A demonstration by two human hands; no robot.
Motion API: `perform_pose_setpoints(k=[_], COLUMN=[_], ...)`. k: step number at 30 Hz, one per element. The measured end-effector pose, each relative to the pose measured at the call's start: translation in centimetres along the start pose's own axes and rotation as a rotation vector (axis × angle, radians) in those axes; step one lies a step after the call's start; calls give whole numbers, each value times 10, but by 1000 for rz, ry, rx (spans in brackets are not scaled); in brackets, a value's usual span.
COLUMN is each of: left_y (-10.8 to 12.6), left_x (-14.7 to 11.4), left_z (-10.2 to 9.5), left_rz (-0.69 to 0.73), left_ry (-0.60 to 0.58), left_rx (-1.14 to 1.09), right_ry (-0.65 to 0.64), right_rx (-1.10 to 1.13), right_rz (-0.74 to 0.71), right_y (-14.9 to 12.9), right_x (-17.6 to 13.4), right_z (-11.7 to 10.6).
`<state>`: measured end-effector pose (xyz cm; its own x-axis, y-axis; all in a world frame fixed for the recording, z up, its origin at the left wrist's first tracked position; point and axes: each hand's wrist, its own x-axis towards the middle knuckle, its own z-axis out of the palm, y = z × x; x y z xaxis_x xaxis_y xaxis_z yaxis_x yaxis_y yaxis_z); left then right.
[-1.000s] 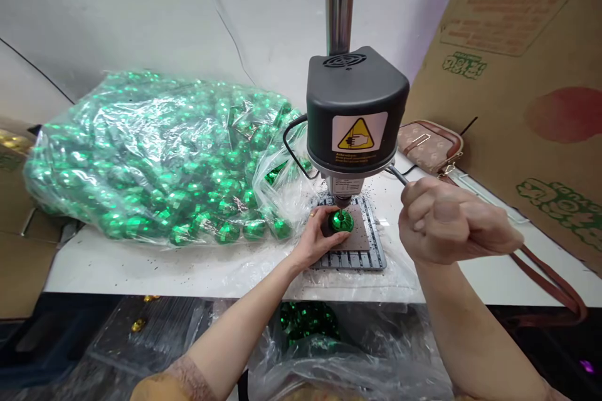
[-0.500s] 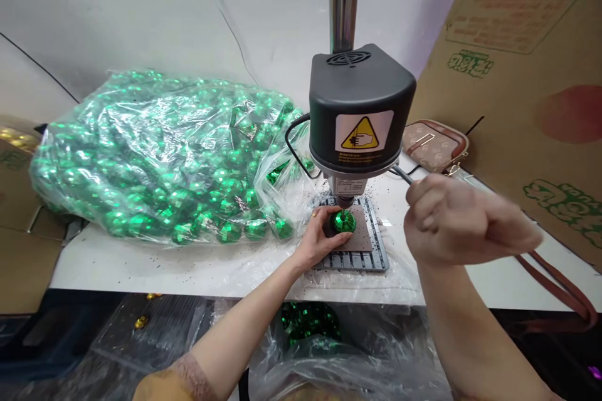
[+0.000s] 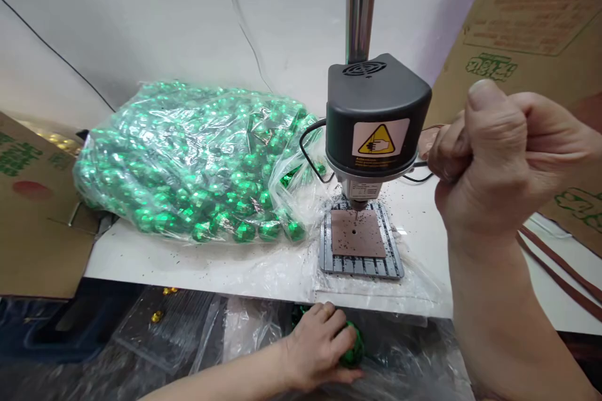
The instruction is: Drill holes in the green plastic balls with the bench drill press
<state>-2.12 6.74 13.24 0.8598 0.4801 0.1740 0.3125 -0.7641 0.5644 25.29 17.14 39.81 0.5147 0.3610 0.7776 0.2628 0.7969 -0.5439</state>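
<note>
Below the table's front edge, my left hand (image 3: pixel 320 346) has its fingers curled round a shiny green faceted bauble (image 3: pixel 353 346), over an opened clear plastic bag. My right hand (image 3: pixel 498 163) is closed in a fist at the feed lever (image 3: pixel 417 166) of a small black bench drill press (image 3: pixel 379 113); the fist hides most of the lever. Under the chuck, the thin drill bit (image 3: pixel 356 215) points down above a brown square pad (image 3: pixel 371 247) with a small dark hole. The pad lies on the grooved metal base (image 3: pixel 395 268), with dark chips scattered over it.
A large clear bag of green baubles (image 3: pixel 197 169) lies left of the drill on the white table (image 3: pixel 155 262). Cardboard boxes (image 3: pixel 42 219) stand at both sides. A brown strap (image 3: pixel 564 276) lies at the right. A few gold baubles (image 3: pixel 157 316) sit below the table.
My left hand has moved from the pad under the drill down below the table edge, and the bauble there is gone from the pad. My right fist has risen with the lever.
</note>
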Motion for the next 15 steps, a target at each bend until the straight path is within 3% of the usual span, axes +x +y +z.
perform_pose_setpoints(k=[3, 5, 8, 12, 15], left_y=[-9, -21, -49, -96, -120], left_x=[-10, 6, 60, 147, 188], left_z=[-9, -37, -101, -185, -221], left_rz=[39, 54, -163, -568, -589], left_ry=[-94, 8, 319, 519, 602], left_rx=[49, 40, 123, 208, 153], right_ry=[2, 9, 24, 22, 13], right_rx=[-16, -15, -7, -13, -28], right_rz=[-8, -7, 12, 5, -18], right_y=[-2, -3, -3, 0, 2], right_x=[-1, -1, -1, -2, -4], right_z=[2, 3, 3, 1, -1])
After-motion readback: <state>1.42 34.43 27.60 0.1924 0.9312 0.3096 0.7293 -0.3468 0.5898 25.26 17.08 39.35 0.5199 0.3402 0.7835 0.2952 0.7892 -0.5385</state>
